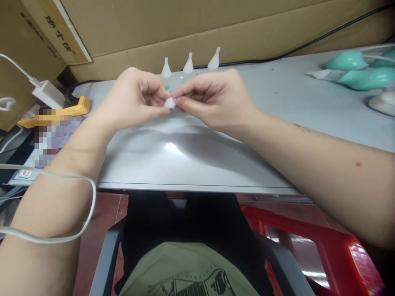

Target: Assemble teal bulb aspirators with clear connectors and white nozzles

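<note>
Between my two hands is a small translucent white piece [170,103], partly covered by fingertips, so its exact kind is unclear. My left hand [140,98] pinches it between thumb and fingers from the left. From the other side, the thumb and forefinger of my right hand [216,98] close on its right end. Just beyond the hands, three translucent nozzle-shaped pieces with narrow tips stand in a row: a left one [166,70], a middle one [188,65] and a right one [213,62]. Their lower parts are partly hidden by my hands; a bit of teal shows under the left one.
Teal bulb-shaped items [361,77] lie at the table's far right. On the left are a white charger plug [49,94], a yellow object [82,107] and a white cable [92,193] across my forearm. A red stool [333,246] stands below the grey table [191,168]. Cardboard [216,24] lines the back.
</note>
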`<state>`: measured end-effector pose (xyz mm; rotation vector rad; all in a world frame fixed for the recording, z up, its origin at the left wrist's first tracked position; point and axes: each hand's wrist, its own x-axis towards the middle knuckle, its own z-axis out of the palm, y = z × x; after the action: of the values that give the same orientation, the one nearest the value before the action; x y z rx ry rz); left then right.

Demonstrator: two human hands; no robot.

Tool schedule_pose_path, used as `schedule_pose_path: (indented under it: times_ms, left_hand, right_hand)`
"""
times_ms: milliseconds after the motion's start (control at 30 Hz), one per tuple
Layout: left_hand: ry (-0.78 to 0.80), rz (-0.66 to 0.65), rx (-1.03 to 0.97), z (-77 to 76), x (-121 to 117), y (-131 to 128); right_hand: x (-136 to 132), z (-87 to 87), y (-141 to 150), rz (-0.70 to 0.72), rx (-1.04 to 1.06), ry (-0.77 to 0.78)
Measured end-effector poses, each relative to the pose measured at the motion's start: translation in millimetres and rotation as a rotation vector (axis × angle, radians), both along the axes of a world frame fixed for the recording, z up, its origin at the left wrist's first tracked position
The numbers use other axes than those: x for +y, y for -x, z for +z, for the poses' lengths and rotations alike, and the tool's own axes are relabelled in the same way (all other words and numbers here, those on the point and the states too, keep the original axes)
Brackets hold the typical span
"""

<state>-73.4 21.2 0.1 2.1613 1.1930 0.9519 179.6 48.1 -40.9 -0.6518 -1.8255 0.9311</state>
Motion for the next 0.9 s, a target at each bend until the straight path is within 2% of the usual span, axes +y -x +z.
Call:
schedule_pose_path:
  times_ms: [667,900]
  left_hand:
    - [-0.004,0.048,0.001,1.3,-5.5,-0.8]
    - [0.015,0.025,-0.043,-1.9,-5.0,-1.1]
  right_hand:
    - [6.1,-3.7,-5.8,0.096,0.048,-0.122]
    - [9.5,-5.9,-8.2,0.045,-0.04,-0.148]
